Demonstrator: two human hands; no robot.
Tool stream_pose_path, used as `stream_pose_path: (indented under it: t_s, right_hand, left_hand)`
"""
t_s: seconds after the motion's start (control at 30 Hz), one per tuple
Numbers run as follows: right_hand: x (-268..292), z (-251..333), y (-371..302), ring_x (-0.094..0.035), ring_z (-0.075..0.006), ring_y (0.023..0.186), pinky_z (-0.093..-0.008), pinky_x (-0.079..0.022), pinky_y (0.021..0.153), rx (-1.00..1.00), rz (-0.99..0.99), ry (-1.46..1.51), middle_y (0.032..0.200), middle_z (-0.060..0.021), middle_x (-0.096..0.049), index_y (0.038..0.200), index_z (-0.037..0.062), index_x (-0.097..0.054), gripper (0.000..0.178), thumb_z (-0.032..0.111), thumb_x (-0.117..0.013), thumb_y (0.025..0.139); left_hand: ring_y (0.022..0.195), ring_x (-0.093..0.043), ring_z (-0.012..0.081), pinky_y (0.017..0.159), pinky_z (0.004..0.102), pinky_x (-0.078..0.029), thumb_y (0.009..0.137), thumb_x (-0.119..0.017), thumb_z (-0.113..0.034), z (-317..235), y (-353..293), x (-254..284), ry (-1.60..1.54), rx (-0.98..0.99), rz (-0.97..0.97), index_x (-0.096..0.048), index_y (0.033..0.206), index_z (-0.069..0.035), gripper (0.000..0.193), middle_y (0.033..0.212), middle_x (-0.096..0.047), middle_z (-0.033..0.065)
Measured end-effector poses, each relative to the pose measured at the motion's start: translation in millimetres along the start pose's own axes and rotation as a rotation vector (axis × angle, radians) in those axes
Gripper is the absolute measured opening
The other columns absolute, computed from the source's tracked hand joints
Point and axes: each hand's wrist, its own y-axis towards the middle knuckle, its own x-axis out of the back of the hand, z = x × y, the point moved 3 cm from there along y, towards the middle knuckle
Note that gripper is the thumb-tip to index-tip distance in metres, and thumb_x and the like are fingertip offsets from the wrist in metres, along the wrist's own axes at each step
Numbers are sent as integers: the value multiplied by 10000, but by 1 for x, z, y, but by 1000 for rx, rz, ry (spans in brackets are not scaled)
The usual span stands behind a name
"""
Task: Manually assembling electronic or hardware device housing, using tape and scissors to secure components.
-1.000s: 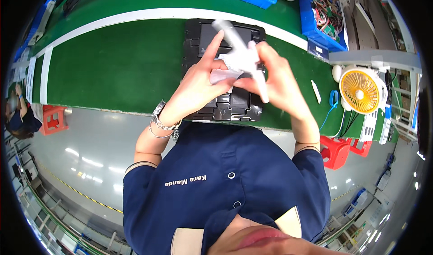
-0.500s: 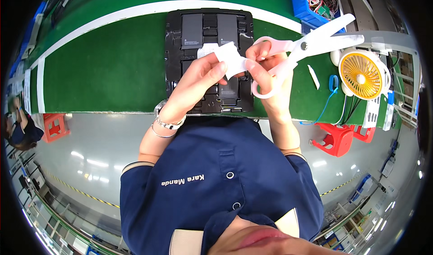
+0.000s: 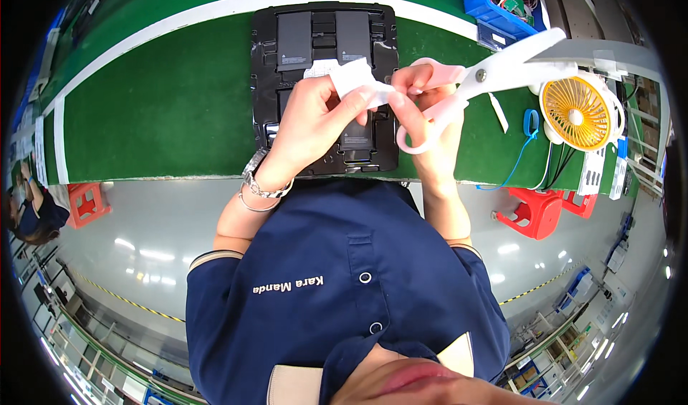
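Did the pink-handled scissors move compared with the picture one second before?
Yes. The pink-handled scissors have swung out to the right of the black tray, blades now reaching towards the yellow fan.

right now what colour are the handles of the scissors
Pale pink handles, with white blades, held in the right hand; the head view shows them best.

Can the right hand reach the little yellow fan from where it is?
Probably not right away. The right hand is full: its fingers are through the handles of the pink-and-white scissors and it pinches the white strip with the left hand. The yellow fan stands apart, further right.
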Motion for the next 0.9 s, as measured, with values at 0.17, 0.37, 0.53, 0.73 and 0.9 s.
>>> stream_pose_path:
  t_s: [0.17,0.37,0.53,0.73,0.9]
  right_hand:
    - [32,-13,-20,-511,-125,837,-280,-463,721,-179,112,-106,947,-30,-517,1090,53,-499,526,320,-811,760]
    - [37,-6,-64,-547,-184,910,-329,-488,797,-519,490,-225,987,-66,-522,1253,37,-507,868,664,-741,700]
    - [33,5,-68,-593,-264,944,-407,-494,821,-571,557,-322,980,-120,-555,1251,22,-496,803,592,-738,741]
    - [40,8,-71,-575,-228,871,-358,-497,791,-651,474,-275,931,-97,-545,1211,15,-522,559,270,-657,732]
    - [42,13,-76,-561,-209,808,-343,-490,747,-631,469,-265,895,-79,-536,1168,16,-543,517,262,-650,726]
  left_hand:
    - [609,-544,43,555,236,-411,947,-622,-190,-8,1,16,216,-1,-87,-711,924,-9,203,698,-665,4]
    - [558,-551,39,512,231,-411,916,-660,-220,-26,9,20,262,-77,-153,-735,921,-35,199,683,-683,12]
    - [555,-564,43,502,231,-412,879,-694,-238,-35,17,9,379,-96,-104,-742,927,-38,211,699,-702,15]
    - [608,-577,31,532,217,-414,892,-680,-237,-38,23,-3,247,-110,-81,-736,960,-32,224,717,-709,-2]
    - [620,-585,33,558,212,-435,893,-683,-235,-40,28,-13,226,-132,-48,-737,942,-24,223,715,-705,11]
